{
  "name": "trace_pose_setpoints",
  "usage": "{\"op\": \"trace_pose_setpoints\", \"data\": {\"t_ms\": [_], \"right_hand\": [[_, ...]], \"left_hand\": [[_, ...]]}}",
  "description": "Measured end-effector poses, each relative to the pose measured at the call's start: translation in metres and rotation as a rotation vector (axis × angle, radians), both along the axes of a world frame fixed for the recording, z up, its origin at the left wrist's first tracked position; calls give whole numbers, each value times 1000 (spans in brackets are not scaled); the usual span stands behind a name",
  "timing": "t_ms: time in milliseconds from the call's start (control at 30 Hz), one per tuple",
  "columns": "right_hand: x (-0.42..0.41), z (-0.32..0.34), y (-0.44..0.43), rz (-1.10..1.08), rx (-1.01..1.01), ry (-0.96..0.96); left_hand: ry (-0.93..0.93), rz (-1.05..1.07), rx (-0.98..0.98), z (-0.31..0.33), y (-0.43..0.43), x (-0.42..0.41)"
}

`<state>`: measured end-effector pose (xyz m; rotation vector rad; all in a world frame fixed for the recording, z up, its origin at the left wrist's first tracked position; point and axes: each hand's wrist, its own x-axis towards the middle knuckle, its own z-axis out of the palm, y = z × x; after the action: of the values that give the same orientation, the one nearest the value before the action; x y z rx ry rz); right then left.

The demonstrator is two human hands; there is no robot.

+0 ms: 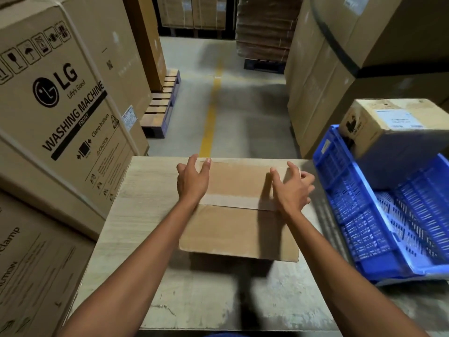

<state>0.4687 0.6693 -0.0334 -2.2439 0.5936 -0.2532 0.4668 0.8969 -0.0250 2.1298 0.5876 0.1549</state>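
Left hand (193, 182) spread open on the taped cardboard box (238, 229), right hand (292, 189) loosely curved at its far right edge, gripping nothing, box beneath both palms on the table (145, 190), blue crate (359, 215) just right of the right hand

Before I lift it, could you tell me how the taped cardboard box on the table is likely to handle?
The cardboard box should probably stay stiff: its flaps lie flat under a tape strip. Being broad, it would likelier slide on the table than tip. Its weight is unclear, so test it gently.
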Motion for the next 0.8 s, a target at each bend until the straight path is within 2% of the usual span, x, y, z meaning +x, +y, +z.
{"op": "trace_pose_setpoints", "data": {"t_ms": [133,267,567,633,733,800], "right_hand": [[2,20,3,-74,127,-133],[-10,15,2,-98,197,-234],[-61,-20,6,-43,167,-174],[-72,-20,8,-14,35,-193],[-73,-22,10,109,-242,-288],[-66,-21,14,273,-263,-364]], "left_hand": [[-149,59,8,18,-5,-2],[-235,49,2,9,-3,-20],[-279,128,9,-21,7,-69],[-328,84,120,-28,11,-74],[-453,-59,450,-35,15,-74],[-520,-172,580,-33,14,-71]]}}
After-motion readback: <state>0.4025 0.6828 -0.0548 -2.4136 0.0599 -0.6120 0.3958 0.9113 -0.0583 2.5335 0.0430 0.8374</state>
